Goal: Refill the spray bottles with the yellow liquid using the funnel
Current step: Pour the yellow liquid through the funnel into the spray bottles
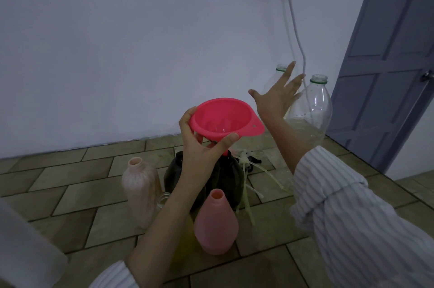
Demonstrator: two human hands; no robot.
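Presently the left hand (199, 146) holds the pink funnel (225, 117) by rim and underside, thumb and fingers curled round it, spout at the mouth of the dark bottle (231, 182) on the tiled floor (94, 193). Right hand (274, 99) reaches far right, fingers spread and holding nothing, toward the clear bottle of yellow liquid (312, 111) near the wall. Judgement: seat the spout fully and keep the funnel level before pouring. Room is tight: a near pink bottle (215, 222), a pale bottle (141, 184) at left and loose spray tubes (251, 182) at right crowd the base; open floor lies nearer.
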